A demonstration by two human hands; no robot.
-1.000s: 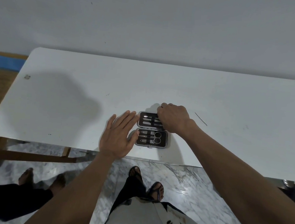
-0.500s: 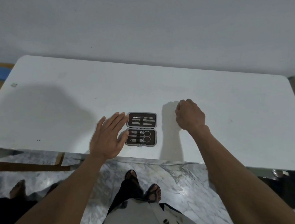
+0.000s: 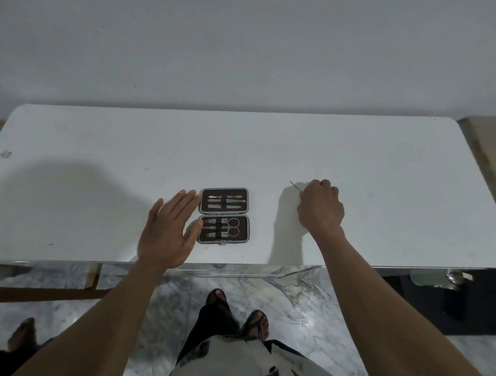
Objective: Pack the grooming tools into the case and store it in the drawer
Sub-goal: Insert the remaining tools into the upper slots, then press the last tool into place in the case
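case [image 3: 224, 215] open flat near table [image 3: 95, 152] front edge | left hand [image 3: 167, 230] spread flat, touching case's left side | right hand [image 3: 320, 210] right of case, pinching thin pick [image 3: 295, 186], long axis slanting away-left | pick must travel left to case

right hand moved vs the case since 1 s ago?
Yes. The right hand left the open case and went rightward along the table to a thin pin.
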